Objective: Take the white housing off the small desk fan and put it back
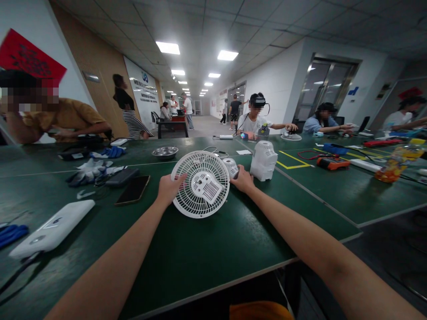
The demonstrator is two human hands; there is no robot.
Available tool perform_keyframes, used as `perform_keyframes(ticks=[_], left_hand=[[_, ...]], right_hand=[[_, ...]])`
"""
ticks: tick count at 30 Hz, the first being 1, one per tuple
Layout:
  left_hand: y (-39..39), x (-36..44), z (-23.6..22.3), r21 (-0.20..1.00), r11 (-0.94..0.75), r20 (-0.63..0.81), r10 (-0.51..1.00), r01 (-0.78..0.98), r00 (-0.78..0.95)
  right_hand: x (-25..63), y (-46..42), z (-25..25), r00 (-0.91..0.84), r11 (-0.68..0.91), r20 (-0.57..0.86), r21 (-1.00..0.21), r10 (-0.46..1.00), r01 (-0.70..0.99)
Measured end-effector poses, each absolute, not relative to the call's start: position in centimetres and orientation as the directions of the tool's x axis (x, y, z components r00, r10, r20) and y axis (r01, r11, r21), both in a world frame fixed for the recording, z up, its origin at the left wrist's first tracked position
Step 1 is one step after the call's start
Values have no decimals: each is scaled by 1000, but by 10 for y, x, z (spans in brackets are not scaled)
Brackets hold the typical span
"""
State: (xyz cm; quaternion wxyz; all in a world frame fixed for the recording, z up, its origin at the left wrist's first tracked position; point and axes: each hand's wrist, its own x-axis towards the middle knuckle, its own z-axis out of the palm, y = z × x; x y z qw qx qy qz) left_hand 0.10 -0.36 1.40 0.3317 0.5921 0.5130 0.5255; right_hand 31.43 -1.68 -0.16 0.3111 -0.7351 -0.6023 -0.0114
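My left hand (169, 189) is closed on the left rim of a round white fan grille (201, 184). The grille is tilted up, with a slotted plate and small holes at its centre. My right hand (244, 179) is closed around a smaller white vented part (230, 165) just right of the grille; its fingers are partly hidden, and so is the lower part of that piece. To the right of this hand a white vented housing (263, 161) stands upright on the green table (213, 253).
A metal bowl (165, 153) lies behind the grille. To the left are a phone (133, 190), gloves (93, 171) and a white power bank (53, 229). An orange multimeter (332, 162) and a bottle (396, 162) stand right. A person (255, 118) sits opposite.
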Motion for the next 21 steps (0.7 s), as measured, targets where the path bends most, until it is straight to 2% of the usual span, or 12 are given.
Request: perform_keyframes(ticks=[3,5,7,9,10,13,16,19,21], left_hand=[[-3,1,13,933,-271,295,953,237,-72],[-2,1,12,932,-280,303,950,231,-69],[-3,1,13,929,-285,310,947,237,-77],[-5,2,14,928,-284,313,945,242,-91],[-6,3,15,928,-282,313,944,245,-100],[-9,3,18,923,-280,322,937,263,-136],[-11,2,20,909,-299,356,919,290,-168],[-13,1,21,870,-339,425,884,359,-197],[-12,2,21,831,-373,490,843,413,-223]], right_hand=[[309,-24,11,251,36,504,-492,826,870],[300,-31,19,207,178,518,-598,830,781],[287,-40,23,128,252,384,-788,915,561],[271,-50,22,-50,173,165,-954,985,244],[263,-55,21,-188,103,85,-990,979,92],[247,-67,21,-408,-145,-79,-980,910,-134],[243,-74,26,-490,-319,-186,-926,852,-203],[240,-78,31,-536,-384,-201,-888,820,-254],[235,-77,30,-503,-349,-158,-884,849,-312]])
